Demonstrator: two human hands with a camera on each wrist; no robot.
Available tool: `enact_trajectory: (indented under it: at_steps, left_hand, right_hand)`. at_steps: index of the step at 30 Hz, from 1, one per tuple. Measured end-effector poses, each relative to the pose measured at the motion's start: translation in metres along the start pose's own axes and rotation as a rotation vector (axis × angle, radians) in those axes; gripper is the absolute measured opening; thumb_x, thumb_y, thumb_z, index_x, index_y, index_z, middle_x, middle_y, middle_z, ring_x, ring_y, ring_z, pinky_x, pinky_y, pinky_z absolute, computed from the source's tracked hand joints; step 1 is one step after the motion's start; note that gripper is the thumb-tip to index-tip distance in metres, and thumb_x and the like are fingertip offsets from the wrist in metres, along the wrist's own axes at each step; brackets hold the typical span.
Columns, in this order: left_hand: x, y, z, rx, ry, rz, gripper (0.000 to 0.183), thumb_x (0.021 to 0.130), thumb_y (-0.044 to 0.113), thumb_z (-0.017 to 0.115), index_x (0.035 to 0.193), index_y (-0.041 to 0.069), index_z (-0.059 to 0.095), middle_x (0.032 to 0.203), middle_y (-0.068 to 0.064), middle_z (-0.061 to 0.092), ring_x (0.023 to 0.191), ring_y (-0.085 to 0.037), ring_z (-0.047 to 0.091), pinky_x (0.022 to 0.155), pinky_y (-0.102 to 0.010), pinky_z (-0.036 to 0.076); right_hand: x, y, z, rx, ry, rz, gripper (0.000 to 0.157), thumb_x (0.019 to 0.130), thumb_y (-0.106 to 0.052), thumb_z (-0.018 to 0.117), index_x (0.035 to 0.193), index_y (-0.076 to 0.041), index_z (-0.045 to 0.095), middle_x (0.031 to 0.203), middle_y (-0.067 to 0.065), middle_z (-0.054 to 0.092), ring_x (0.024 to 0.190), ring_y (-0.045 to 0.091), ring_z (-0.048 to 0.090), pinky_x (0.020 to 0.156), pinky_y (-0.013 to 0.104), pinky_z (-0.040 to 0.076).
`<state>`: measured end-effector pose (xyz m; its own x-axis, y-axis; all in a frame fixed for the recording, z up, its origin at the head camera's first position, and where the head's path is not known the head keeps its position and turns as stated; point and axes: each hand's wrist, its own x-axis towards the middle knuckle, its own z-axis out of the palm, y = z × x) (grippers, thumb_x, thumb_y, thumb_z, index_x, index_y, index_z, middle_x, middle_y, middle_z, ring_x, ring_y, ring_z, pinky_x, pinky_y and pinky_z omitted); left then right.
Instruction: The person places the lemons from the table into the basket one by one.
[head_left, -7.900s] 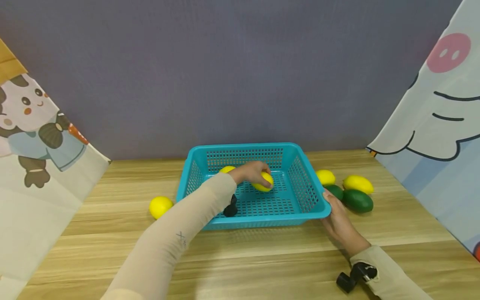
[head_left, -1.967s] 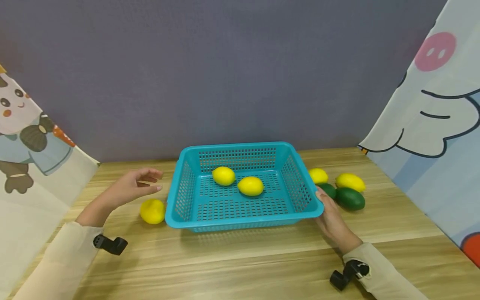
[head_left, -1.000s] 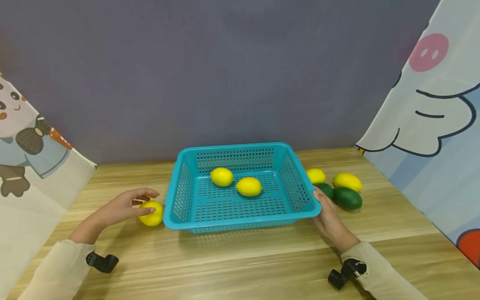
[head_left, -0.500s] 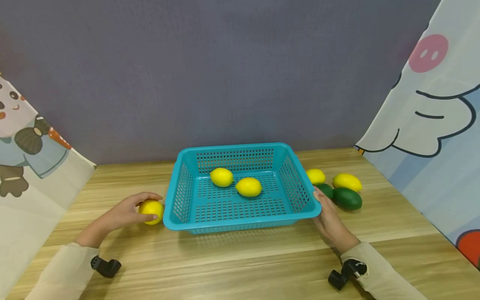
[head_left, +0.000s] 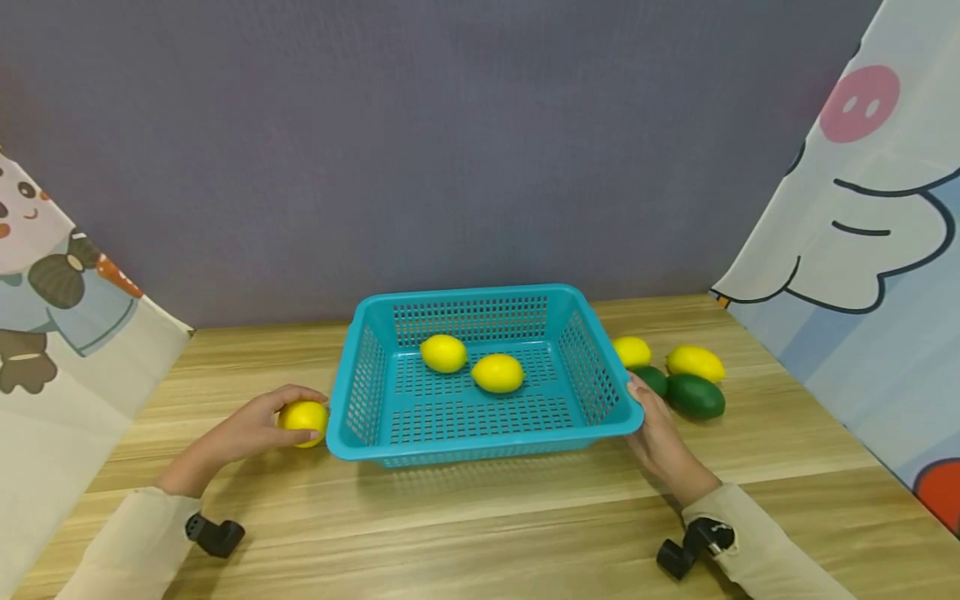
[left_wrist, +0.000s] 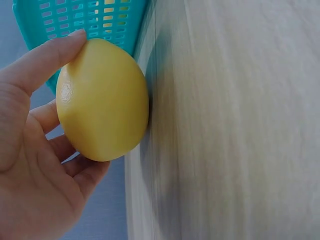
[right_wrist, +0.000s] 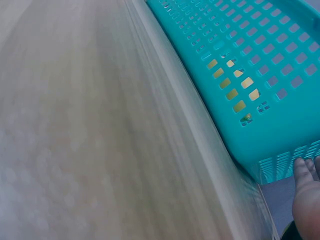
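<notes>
In the head view, my left hand [head_left: 258, 425] grips a yellow lemon [head_left: 303, 422] on the table, just left of the basket. The left wrist view shows the thumb on one side of the lemon [left_wrist: 104, 100] and the fingers beneath the other side. My right hand [head_left: 663, 446] holds the right end of the blue plastic basket [head_left: 487, 442] near its front corner. In the right wrist view, fingertips [right_wrist: 301, 170] touch the perforated end wall; the thumb is out of sight there. Two lemons lie inside the basket, one left [head_left: 443, 354] and one nearer the middle [head_left: 498, 373].
Right of the basket lie two more lemons [head_left: 695, 363] and two dark green fruits [head_left: 695, 396], one partly hidden by the right hand and basket. A grey wall [head_left: 480, 150] stands behind the wooden table [head_left: 465, 533], with printed cloths at both sides.
My left hand has let go of a lemon in the basket, moved out to the left and taken hold of the lemon there. The right hand keeps its place at the basket.
</notes>
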<state>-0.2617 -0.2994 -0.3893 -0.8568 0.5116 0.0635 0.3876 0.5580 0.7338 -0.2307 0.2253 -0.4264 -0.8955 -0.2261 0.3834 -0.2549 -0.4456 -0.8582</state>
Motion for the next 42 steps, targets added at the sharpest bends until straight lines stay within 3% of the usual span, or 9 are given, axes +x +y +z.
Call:
enact_trajectory:
  at_steps: [9,31,42]
  left_hand:
    - [0.002,-0.006,0.003,-0.04,-0.053,-0.045,0.05,0.084,0.016,0.07,0.128,0.001,0.049,0.117,-0.021,0.052,0.085,-0.017,0.054,0.067,-0.028,0.049]
    - [0.004,-0.01,0.007,0.023,0.015,-0.08,0.049,0.082,0.022,0.072,0.123,0.003,0.054,0.111,-0.018,0.056,0.081,-0.018,0.055,0.064,-0.028,0.049]
    - [0.005,-0.007,0.005,0.041,0.038,-0.057,0.048,0.081,0.021,0.073,0.122,0.003,0.054,0.111,-0.017,0.058,0.079,-0.017,0.054,0.063,-0.028,0.048]
  right_hand:
    - [-0.001,-0.002,0.003,-0.026,0.054,0.018,0.033,0.103,-0.016,0.03,0.121,-0.013,0.057,0.099,-0.002,0.066,0.082,0.003,0.06,0.074,0.018,0.05]
    - [-0.001,-0.004,0.005,-0.034,0.067,0.024,0.035,0.103,-0.014,0.028,0.121,-0.015,0.058,0.101,-0.001,0.066,0.083,0.003,0.061,0.074,0.019,0.051]
    - [-0.001,-0.004,0.004,-0.04,0.048,0.036,0.036,0.104,-0.014,0.026,0.122,-0.016,0.057,0.099,-0.003,0.066,0.081,0.003,0.061,0.073,0.018,0.051]
